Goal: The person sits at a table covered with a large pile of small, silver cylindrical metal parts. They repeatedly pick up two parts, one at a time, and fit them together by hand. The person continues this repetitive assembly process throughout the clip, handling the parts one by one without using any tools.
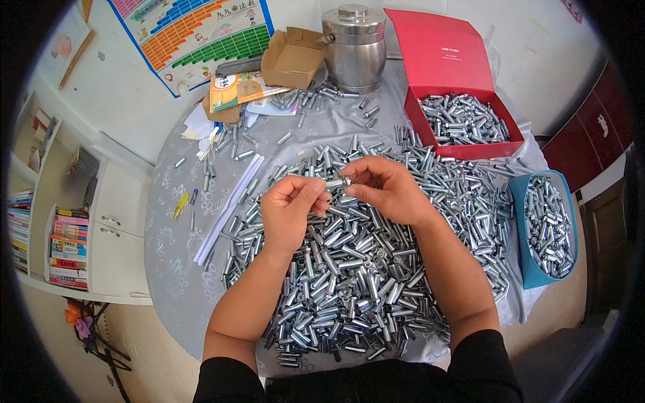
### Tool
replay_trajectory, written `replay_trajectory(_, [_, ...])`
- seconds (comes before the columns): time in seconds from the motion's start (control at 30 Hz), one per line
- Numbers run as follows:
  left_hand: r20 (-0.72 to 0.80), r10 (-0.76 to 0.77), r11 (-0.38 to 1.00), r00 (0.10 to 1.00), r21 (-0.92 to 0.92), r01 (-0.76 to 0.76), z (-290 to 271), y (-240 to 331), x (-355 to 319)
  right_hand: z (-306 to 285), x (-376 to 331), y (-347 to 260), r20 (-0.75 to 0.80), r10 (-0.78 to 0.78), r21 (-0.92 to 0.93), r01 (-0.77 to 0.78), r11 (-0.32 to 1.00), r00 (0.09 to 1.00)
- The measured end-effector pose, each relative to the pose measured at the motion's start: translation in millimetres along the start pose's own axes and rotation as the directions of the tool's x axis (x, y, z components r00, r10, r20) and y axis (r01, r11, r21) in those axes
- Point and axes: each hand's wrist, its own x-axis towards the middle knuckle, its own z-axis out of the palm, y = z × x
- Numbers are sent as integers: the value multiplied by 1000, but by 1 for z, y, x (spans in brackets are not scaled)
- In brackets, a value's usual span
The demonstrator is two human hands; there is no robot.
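Above the middle of a big heap of loose metal sleeves and bolts (363, 289), my two hands meet over one shiny expansion bolt (334, 183). My left hand (287, 208) pinches its left end between thumb and forefinger, the other fingers curled in. The thumb and forefinger of my right hand (390, 191) close on the right end, where a nut or washer seems to sit. Fingertips hide part of the bolt. Longer bolts (463, 195) lie mostly at the heap's right and far side.
A red box (463, 151) full of metal parts stands far right; a teal bin (521, 235) of sleeves is at the right edge. Behind are a steel pot (354, 54), a cardboard box (290, 57) and books (232, 94). White strips (228, 208) and a yellow screwdriver (180, 205) lie left.
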Motion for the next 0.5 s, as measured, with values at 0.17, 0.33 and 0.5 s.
replay_trajectory(0.17, [-3,-8,1000,1000,-10,8,2,0,0,-1,1,6,28,34,39,-35,999,999])
replay_trajectory(0.33, [-8,-41,999,999,-18,41,-1,1,-1,-1,0,4,14,59,67,-60,996,998])
replay_trajectory(0.5, [-27,-6,1000,1000,-11,6,0,0,0,3,1,-7,-16,3,36,-3,999,1000])
